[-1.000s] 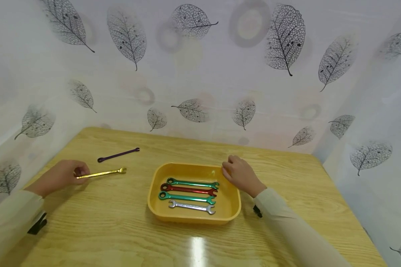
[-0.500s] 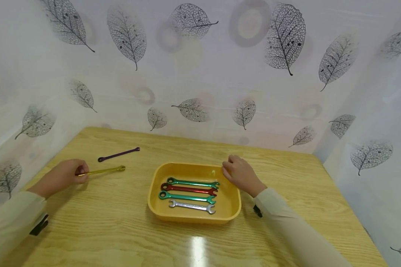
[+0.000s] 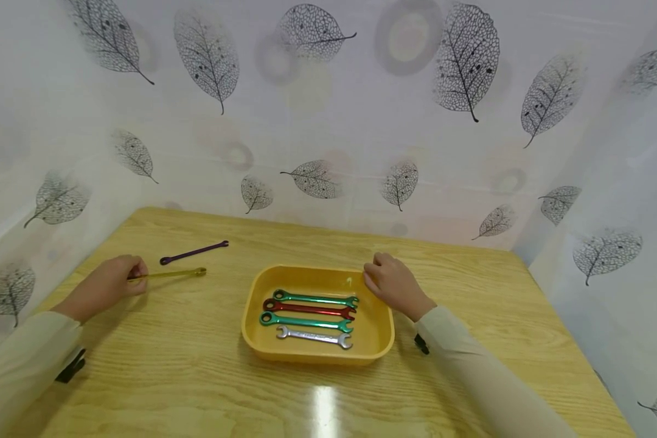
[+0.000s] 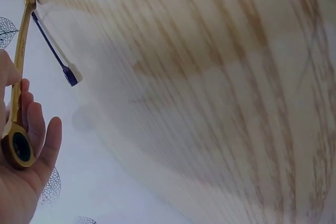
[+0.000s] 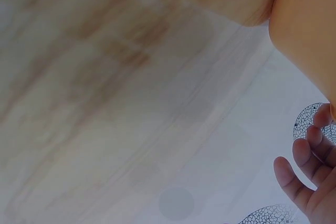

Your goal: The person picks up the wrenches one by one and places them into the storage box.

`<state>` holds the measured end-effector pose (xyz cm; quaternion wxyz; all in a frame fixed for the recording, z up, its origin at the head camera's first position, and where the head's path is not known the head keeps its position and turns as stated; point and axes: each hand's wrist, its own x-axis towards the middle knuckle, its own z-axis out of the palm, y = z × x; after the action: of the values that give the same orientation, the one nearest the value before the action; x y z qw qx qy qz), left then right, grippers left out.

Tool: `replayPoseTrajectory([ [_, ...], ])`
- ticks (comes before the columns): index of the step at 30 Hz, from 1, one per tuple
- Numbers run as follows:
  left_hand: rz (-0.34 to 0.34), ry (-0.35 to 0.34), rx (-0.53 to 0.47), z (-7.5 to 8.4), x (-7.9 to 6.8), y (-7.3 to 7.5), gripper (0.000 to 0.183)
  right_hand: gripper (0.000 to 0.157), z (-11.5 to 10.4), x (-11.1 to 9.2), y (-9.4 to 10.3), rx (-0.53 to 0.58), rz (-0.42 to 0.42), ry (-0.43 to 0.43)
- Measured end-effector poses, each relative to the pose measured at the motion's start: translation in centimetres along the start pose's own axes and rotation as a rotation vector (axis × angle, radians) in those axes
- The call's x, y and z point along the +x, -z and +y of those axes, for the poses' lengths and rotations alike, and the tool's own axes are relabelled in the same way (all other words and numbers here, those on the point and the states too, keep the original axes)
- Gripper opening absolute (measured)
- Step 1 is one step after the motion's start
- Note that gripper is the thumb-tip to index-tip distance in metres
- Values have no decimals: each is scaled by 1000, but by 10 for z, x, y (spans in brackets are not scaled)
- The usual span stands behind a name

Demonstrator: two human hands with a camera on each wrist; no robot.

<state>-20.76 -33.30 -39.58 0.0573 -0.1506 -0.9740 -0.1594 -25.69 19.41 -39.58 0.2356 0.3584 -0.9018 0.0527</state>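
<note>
My left hand [image 3: 106, 285] pinches a gold combination wrench [image 3: 172, 274] at the left side of the table, its open end pointing right. In the left wrist view the wrench's ring end [image 4: 20, 148] lies near the palm. Just beyond it a thin purple wrench [image 3: 194, 252] rests on the table. At the far right corner of a yellow tray [image 3: 369, 342], my right hand [image 3: 396, 289] grips the rim with curled fingers. Inside the tray lie two green wrenches [image 3: 306, 322], a red wrench [image 3: 309, 309] and a silver double open-end wrench [image 3: 313, 336], roughly side by side.
The wood-grain table [image 3: 208, 377] reaches back to a pale curtain [image 3: 334, 109] printed with dark leaves, which also closes in both sides. Bare table surface lies between the gold wrench and the tray.
My left hand has moved slightly right and away from me with the gold wrench, which now lies closer to level across the view. The right hand has stayed at the tray rim.
</note>
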Motion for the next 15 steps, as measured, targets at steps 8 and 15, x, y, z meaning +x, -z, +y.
replayPoseTrajectory([
  [8,-4,47,-31,2,1,0,6,14,0,1,2,-4,-9,2],
  [15,35,66,-55,2,1,3,8,15,0,1,1,-4,-23,-6],
])
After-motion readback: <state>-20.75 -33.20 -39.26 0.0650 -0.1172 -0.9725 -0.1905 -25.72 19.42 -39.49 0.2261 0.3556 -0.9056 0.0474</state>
